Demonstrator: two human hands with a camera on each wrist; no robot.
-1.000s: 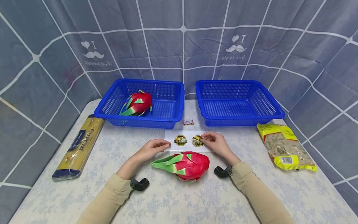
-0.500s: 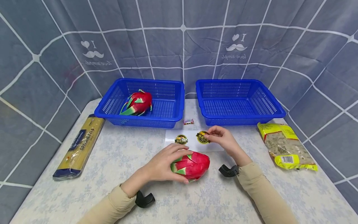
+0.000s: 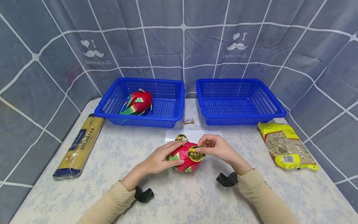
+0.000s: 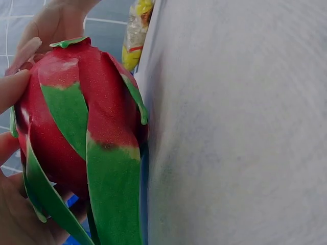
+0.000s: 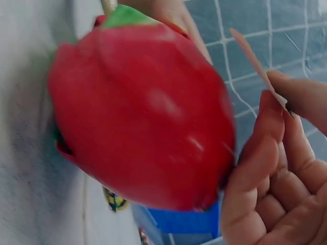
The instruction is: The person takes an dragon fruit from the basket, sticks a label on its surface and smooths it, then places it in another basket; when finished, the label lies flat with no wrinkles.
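Note:
A red dragon fruit [image 3: 183,167] with green leaf tips lies near the middle of the table, its blunt end toward the right. From the left, my left hand [image 3: 158,159] grips it, thumb in front and fingers over the top. My right hand [image 3: 219,151] pinches a round black-and-gold sticker [image 3: 196,156] by its edge, over the fruit's right end. In the right wrist view the sticker [image 5: 258,64] appears edge-on, apart from the fruit's skin [image 5: 143,112]. Behind the fruit lies a white sheet [image 3: 195,133] with another sticker [image 3: 181,137] on it, partly hidden.
At the back stand two blue baskets; the left basket [image 3: 165,119] holds another dragon fruit [image 3: 141,101], the right basket [image 3: 237,120] shows only its mesh floor. A small candy packet [image 3: 188,121] lies between them. Spaghetti [image 3: 79,147] lies left, a yellow bag [image 3: 286,144] right.
My left hand has moved from beside the sheet onto the dragon fruit, which now stands turned and slightly raised. My right hand has peeled the right sticker off the sheet and brought it to the fruit.

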